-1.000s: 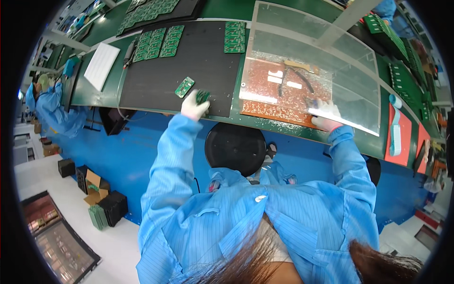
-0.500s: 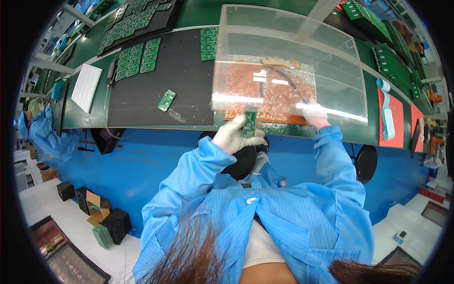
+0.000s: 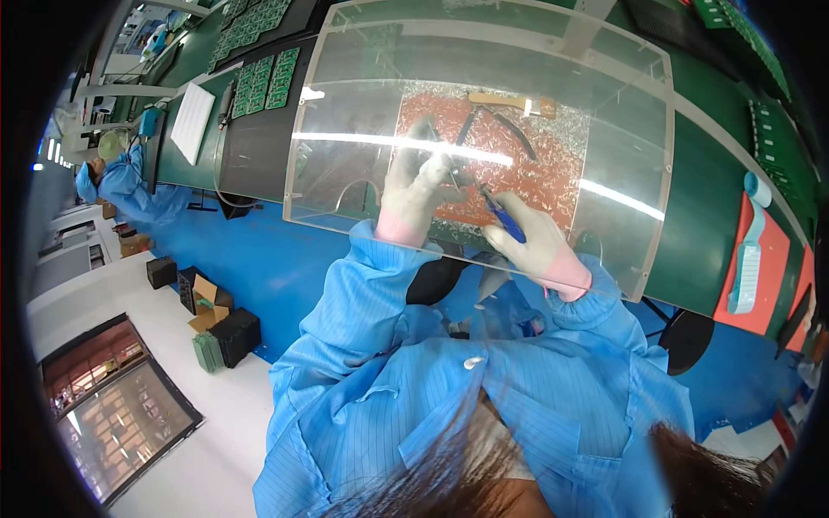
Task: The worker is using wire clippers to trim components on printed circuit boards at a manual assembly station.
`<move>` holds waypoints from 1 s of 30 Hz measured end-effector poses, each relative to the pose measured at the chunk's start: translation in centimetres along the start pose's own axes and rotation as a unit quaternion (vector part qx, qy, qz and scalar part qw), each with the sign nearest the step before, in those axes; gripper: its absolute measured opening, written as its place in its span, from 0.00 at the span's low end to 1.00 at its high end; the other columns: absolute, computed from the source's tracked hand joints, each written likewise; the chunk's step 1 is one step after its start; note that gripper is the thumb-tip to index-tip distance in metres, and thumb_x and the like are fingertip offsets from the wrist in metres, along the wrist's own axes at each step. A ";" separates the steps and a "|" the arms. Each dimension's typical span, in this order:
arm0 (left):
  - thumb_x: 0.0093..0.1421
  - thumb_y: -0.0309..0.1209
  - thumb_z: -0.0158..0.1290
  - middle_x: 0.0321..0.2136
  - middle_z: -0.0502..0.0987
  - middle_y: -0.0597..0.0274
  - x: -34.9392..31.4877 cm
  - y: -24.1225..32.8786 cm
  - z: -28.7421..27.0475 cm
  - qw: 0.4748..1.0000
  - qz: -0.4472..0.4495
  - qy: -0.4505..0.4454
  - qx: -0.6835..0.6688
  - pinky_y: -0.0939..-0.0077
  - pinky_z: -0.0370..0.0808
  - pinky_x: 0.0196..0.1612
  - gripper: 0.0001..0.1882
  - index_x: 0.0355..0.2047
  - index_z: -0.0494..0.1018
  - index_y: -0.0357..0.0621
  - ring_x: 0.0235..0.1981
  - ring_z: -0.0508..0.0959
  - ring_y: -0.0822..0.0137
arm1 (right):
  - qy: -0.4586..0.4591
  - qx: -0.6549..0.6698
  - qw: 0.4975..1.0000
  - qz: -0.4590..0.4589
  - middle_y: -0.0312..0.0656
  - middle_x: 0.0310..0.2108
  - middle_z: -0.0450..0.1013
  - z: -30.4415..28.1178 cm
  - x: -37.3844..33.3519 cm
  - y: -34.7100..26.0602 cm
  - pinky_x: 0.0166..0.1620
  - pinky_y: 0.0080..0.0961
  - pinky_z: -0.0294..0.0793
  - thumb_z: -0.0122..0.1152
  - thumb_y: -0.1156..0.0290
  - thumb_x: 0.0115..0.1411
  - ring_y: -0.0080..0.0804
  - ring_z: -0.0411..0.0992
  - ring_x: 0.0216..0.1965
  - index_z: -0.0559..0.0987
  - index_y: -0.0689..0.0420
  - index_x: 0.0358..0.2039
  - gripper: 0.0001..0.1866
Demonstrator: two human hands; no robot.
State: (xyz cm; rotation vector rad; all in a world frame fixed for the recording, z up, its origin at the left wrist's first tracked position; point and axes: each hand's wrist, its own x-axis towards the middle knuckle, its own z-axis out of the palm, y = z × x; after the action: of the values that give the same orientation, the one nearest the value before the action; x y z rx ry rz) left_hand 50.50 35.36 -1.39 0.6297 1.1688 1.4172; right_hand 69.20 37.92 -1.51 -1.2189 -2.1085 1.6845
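My two white-gloved hands work close together under a clear plastic shield [image 3: 622, 112]. My left hand [image 3: 419, 186] is closed on a small circuit board [image 3: 451, 171], which shows only as a thin dark edge through the shield. My right hand [image 3: 535, 246] grips blue-handled cutters [image 3: 503, 217], whose tip points up at the board. Both hands hover over a red-brown tray [image 3: 561, 177] littered with small metal clippings. A pair of dark tongs or pliers [image 3: 509, 125] lies at the tray's far side.
Rows of green circuit boards [image 3: 263, 73] lie on a black mat [image 3: 250, 164] to the left, beside a white sheet [image 3: 192, 121]. At the right, a light blue tool [image 3: 747, 259] rests on a red mat [image 3: 773, 285]. A co-worker in blue [image 3: 121, 181] sits far left. Boxes [image 3: 211, 311] stand on the floor.
My left hand has carried the small green board from the black mat to under the shield. My right hand now holds the cutters against it. The view has moved closer.
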 end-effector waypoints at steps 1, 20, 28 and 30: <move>0.54 0.32 0.51 0.39 0.68 0.47 -0.2 0.0 0.5 1.000 -0.003 0.002 0.002 0.64 0.76 0.35 0.36 0.59 0.47 0.39 0.36 0.75 0.55 | -0.002 0.003 1.000 0.001 0.43 0.34 0.72 -0.2 -0.2 0.0 0.38 0.29 0.67 0.53 0.55 0.52 0.35 0.70 0.32 0.68 0.59 0.47 0.26; 0.51 0.24 0.52 0.45 0.67 0.43 -1.5 -3.5 0.6 0.887 0.355 0.041 0.292 0.59 0.75 0.39 0.31 0.55 0.53 0.38 0.44 0.71 0.51 | 0.100 0.597 0.795 -0.026 0.45 0.34 0.71 3.0 3.1 -1.8 0.40 0.23 0.68 0.57 0.68 0.53 0.30 0.69 0.33 0.70 0.64 0.43 0.18; 0.56 0.32 0.48 0.48 0.67 0.46 -0.8 -1.8 -2.9 0.992 0.118 -0.044 0.004 0.58 0.73 0.43 0.25 0.54 0.58 0.40 0.42 0.72 0.51 | 0.137 0.394 0.909 -0.027 0.42 0.33 0.70 0.3 5.5 -1.5 0.39 0.21 0.68 0.60 0.73 0.50 0.28 0.68 0.33 0.70 0.63 0.42 0.18; 0.57 0.36 0.47 0.47 0.67 0.47 -0.4 -1.7 -4.1 0.978 -0.121 -0.079 -0.147 0.59 0.72 0.43 0.25 0.54 0.58 0.41 0.42 0.73 0.51 | 0.120 0.358 0.925 -0.046 0.41 0.33 0.70 -0.1 5.7 -1.6 0.38 0.21 0.68 0.60 0.73 0.50 0.27 0.68 0.33 0.70 0.63 0.42 0.18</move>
State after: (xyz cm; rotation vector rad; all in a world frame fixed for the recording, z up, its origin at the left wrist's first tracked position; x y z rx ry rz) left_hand 47.69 33.49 -4.34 0.3703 0.8565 1.2741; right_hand 64.78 41.91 -1.97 -0.9962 -1.1997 1.8838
